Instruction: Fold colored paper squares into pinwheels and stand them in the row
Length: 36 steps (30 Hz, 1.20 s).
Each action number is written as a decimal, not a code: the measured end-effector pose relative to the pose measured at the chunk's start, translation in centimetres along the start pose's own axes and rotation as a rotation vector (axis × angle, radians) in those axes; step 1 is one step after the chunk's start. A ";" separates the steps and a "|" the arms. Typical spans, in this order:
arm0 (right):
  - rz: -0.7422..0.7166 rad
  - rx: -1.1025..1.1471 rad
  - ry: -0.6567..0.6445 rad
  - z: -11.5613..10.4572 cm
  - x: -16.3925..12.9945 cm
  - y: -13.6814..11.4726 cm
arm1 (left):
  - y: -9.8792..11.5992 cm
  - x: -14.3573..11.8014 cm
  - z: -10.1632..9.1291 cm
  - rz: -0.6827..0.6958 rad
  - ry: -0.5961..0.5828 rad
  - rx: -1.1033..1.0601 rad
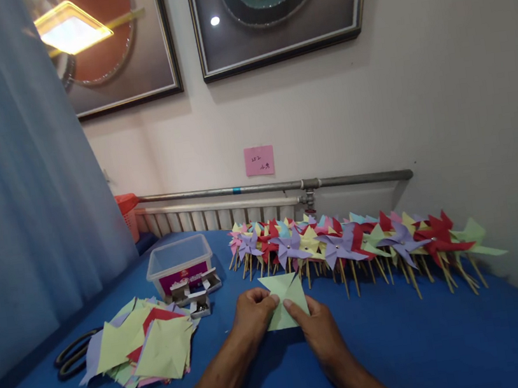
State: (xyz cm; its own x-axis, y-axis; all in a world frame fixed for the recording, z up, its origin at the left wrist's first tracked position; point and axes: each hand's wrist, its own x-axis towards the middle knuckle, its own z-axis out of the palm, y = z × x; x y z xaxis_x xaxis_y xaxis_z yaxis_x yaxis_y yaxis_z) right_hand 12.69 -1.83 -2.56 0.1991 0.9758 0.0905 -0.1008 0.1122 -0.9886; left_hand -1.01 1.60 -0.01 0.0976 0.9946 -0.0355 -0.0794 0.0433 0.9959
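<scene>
Now, your left hand (253, 316): pinching green paper square (284, 303), just before the pinwheel row (357, 241).
Your right hand (321, 332): pinching it too.

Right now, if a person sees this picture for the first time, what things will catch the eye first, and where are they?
First comes the long row of colourful paper pinwheels on sticks, lined along the wall at the back of the blue table. Next, in the centre, the left hand and right hand pinch a light green paper square between them. At the left lies a loose pile of coloured paper sheets.
</scene>
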 end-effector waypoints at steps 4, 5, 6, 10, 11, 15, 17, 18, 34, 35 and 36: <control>-0.021 0.048 -0.019 -0.2 0.1 -0.4 | -0.1 0.1 -0.2 0.039 0.022 0.028; -0.020 0.066 -0.029 -0.2 0.1 -0.5 | -0.2 0.1 -0.2 0.048 0.023 0.032; -0.017 0.079 -0.039 -0.3 0.2 -0.6 | -0.2 0.1 -0.2 0.054 0.020 0.034; 0.001 0.082 -0.063 -0.4 0.4 -0.5 | -0.5 0.2 -0.2 0.059 -0.006 0.025; 0.002 0.076 -0.060 -0.4 0.4 -0.4 | -0.6 0.2 -0.2 0.063 -0.012 0.021; -0.005 0.060 -0.042 -0.4 0.6 0.2 | -0.4 0.1 0.0 0.049 -0.026 0.001; -0.006 0.052 -0.034 -0.4 0.7 0.4 | -0.2 0.0 0.0 0.022 -0.039 -0.020; -0.005 0.046 -0.031 -0.4 0.7 0.4 | -0.1 0.0 0.0 0.011 -0.047 -0.030; -0.016 0.041 -0.046 -0.2 -0.2 -0.7 | -0.4 0.1 -0.1 0.022 -0.041 -0.026; -0.012 0.047 -0.051 -0.2 -0.2 -0.9 | -0.3 0.1 -0.1 0.025 -0.044 -0.026; -0.007 0.051 -0.056 -0.2 -0.3 -1.0 | -0.3 0.1 -0.1 0.026 -0.046 -0.028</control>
State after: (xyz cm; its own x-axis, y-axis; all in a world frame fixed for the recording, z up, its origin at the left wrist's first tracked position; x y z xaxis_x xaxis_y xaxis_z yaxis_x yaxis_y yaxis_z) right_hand 12.92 -2.25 -1.64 0.1457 0.9837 0.1050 -0.1493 0.1268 -0.9806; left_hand -1.06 1.68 -0.36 0.1407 0.9900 -0.0051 -0.1103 0.0208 0.9937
